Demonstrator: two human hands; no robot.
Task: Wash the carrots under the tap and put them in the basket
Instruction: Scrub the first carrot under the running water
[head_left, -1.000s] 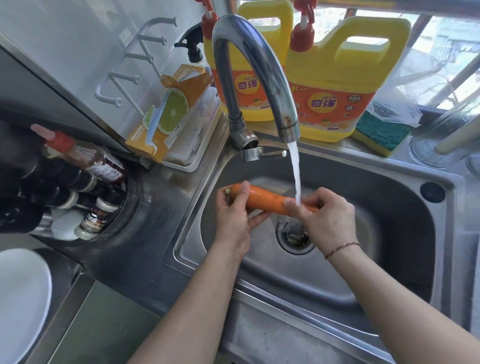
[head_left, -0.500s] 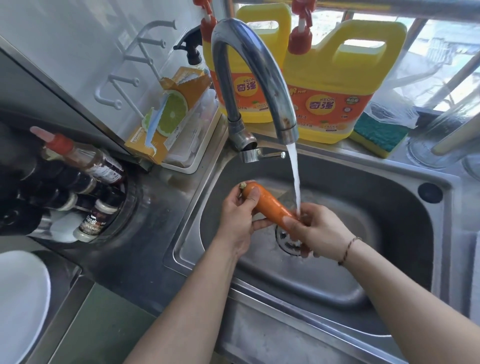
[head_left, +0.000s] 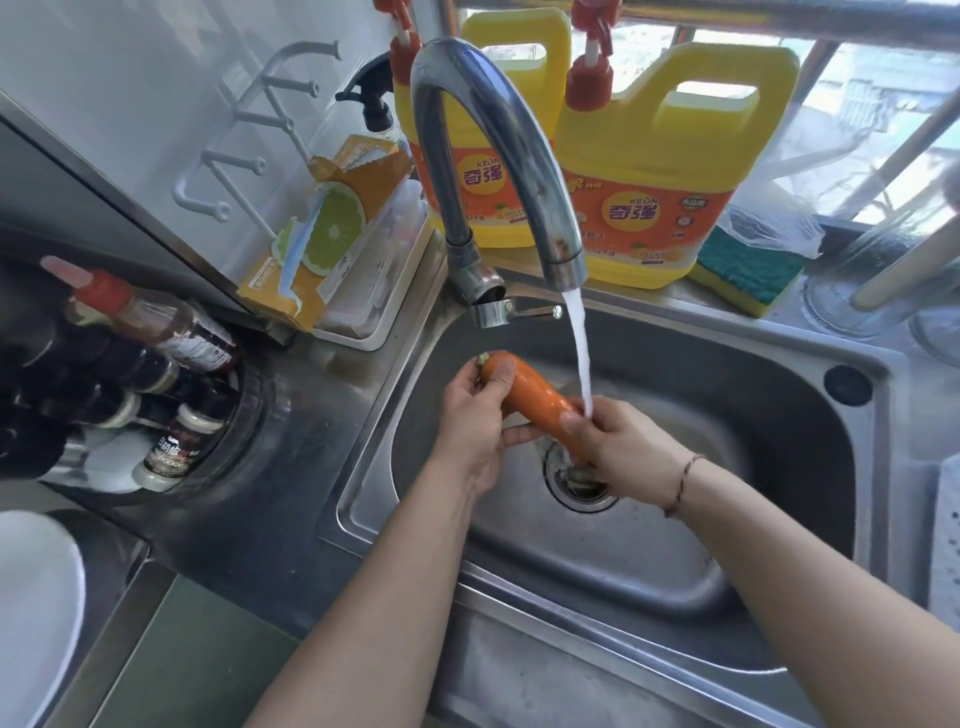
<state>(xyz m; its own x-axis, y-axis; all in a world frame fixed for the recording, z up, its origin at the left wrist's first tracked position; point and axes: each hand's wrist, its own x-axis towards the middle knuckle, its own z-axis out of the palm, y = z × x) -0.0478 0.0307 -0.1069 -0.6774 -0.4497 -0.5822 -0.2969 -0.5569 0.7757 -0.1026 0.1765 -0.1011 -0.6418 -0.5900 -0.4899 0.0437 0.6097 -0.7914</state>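
Gripping carrot (head_left: 530, 400) both ends: left hand (head_left: 472, 421) at the stem, right hand (head_left: 623, 449) at the tip, over the drain (head_left: 576, 480) under the tap (head_left: 498, 150) stream. Rinse step, I reckon. Next: find basket, not in view.

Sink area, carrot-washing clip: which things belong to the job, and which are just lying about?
In use: carrot, gripped by left hand and right hand; tap, running; sink.

Idle: two yellow detergent jugs, sponge, sauce bottles, lime-print box.
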